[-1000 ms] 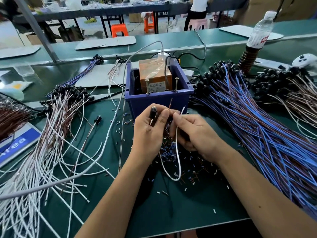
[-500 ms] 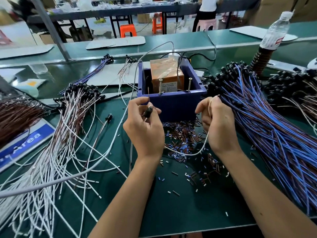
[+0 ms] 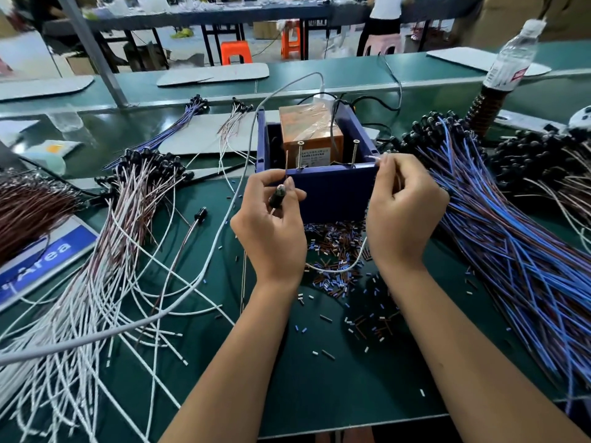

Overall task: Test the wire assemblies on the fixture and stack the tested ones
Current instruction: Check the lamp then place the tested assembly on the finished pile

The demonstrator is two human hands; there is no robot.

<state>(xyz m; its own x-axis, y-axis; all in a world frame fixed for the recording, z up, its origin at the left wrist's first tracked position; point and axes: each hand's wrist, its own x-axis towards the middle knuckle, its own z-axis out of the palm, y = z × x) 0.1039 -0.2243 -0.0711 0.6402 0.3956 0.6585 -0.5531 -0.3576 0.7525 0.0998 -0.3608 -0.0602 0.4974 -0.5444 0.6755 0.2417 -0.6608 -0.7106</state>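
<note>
The test fixture is a blue box (image 3: pixel 332 190) holding an orange block (image 3: pixel 308 129), with two upright screws (image 3: pixel 300 155) on its front rim. My left hand (image 3: pixel 271 231) grips the black cap end of a white wire assembly (image 3: pixel 335 268) just in front of the box's left corner. My right hand (image 3: pixel 403 212) pinches the wire's other end at the box's right corner, close to the right screw. The wire sags in a loop between both hands. A heap of white and pink tested assemblies (image 3: pixel 105 251) lies to the left.
A big bundle of blue and brown assemblies (image 3: pixel 511 251) fans out on the right. Cut insulation bits (image 3: pixel 339 251) litter the green mat below the box. A grey cable (image 3: pixel 179 314) crosses the left side. A water bottle (image 3: pixel 508 65) stands far right.
Both hands rose from the mat to the box's front rim and spread apart, stretching the white wire between them. The right hand moved up to the right corner.
</note>
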